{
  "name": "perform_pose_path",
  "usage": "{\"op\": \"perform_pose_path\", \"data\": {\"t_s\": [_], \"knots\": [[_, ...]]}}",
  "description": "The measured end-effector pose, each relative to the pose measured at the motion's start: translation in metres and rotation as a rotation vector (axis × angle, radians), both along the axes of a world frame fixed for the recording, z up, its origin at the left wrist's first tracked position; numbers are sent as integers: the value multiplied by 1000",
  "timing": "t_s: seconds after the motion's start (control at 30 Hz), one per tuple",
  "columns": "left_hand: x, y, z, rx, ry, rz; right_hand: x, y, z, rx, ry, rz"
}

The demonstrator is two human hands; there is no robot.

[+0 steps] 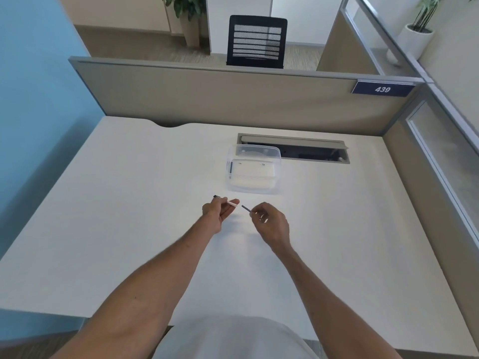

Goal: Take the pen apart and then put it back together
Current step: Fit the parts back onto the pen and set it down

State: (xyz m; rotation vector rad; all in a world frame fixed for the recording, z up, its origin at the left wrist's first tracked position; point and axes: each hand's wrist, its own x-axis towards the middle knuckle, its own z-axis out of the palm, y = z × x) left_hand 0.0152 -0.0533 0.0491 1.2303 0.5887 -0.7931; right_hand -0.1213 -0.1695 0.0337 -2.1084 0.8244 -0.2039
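Observation:
My left hand (pixel 217 213) holds the pale pen barrel (pixel 232 203) above the white desk; the barrel's dark end sticks out behind the fingers at the upper left, and its light open end points right. My right hand (pixel 269 224) pinches a thin dark refill (pixel 246 208), whose free end points up-left toward the barrel's opening. A small gap separates the two parts. The rest of the refill is hidden inside my right fingers.
A clear plastic box (pixel 277 161) stands on the desk (pixel 129 203) just beyond my hands, with a dark pen part lying along its left inner wall. Behind it is an open cable slot (pixel 311 151), then the grey partition (pixel 233 99).

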Motion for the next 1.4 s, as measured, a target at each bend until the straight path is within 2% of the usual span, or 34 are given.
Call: {"op": "perform_pose_path", "data": {"t_s": [0.3, 1.4], "knots": [[7, 9, 4, 15, -21, -26, 12, 16, 5, -51, -91, 49], [-1, 7, 16, -33, -26, -56, 9, 18, 5, -133, -47, 18]]}}
